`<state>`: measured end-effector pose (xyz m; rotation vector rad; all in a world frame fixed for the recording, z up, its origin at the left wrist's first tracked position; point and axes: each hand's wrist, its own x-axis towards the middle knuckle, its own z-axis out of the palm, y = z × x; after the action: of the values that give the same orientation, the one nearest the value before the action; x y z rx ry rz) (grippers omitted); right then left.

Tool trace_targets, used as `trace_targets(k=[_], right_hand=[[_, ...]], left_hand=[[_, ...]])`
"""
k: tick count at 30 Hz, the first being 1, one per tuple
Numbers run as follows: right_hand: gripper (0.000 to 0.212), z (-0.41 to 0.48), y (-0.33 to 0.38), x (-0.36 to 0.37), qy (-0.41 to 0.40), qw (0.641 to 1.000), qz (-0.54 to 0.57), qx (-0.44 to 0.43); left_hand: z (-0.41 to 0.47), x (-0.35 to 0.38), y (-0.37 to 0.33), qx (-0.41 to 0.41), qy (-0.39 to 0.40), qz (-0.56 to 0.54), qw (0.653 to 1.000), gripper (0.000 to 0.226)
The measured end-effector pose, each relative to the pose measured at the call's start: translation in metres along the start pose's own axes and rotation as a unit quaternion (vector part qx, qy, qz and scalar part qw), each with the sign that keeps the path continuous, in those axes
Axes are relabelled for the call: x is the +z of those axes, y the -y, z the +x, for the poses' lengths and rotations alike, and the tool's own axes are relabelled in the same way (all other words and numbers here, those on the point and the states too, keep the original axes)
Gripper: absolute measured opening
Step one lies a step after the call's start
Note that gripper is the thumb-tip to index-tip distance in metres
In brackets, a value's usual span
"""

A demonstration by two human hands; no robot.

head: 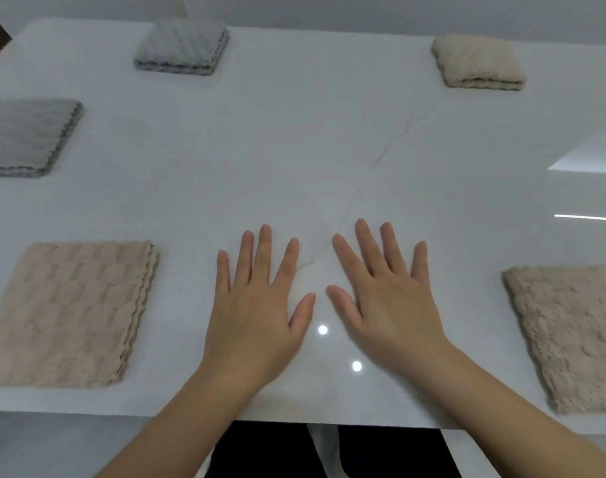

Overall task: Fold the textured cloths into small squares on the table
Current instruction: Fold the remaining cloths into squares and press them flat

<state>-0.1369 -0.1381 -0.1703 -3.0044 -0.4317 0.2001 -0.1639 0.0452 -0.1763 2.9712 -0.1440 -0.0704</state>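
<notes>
My left hand (256, 305) and my right hand (384, 301) lie flat, palms down and fingers spread, on the white marble table (294, 150) near its front edge. Neither holds anything. Several folded textured cloths sit around them. A beige folded cloth (67, 315) lies at the near left and another beige cloth (570, 332) at the near right, cut off by the frame edge. A grey folded cloth (25, 136) is at the mid left, a smaller grey square (182, 46) at the far left, and a cream folded square (477, 62) at the far right.
The table's front edge (329, 422) runs just under my wrists, with dark clothing below it. Bright light reflections show on the glossy top at the right. A thin grey vein crosses the marble between my hands.
</notes>
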Motion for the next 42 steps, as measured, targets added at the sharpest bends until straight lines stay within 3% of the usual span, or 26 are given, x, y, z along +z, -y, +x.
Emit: trace_targets(k=[21,28,34,42], right_hand=[[0.068,0.007,0.021,-0.033,0.140,0.989,0.008,0.034],[0.067,0.010,0.136,-0.039,0.107,0.989,0.098,0.008],[0.061,0.008,0.227,-0.023,0.087,0.980,0.177,-0.008],[0.060,0.018,0.271,-0.005,0.075,0.981,0.175,0.035]], left_hand=[[0.006,-0.032,0.003,-0.009,0.115,-0.034,0.993,0.064],[-0.022,-0.082,0.107,0.034,0.069,-0.081,0.994,0.062],[-0.055,-0.092,0.202,-0.033,0.058,-0.087,0.994,0.065],[-0.064,-0.076,0.237,-0.044,0.101,-0.088,0.990,0.065]])
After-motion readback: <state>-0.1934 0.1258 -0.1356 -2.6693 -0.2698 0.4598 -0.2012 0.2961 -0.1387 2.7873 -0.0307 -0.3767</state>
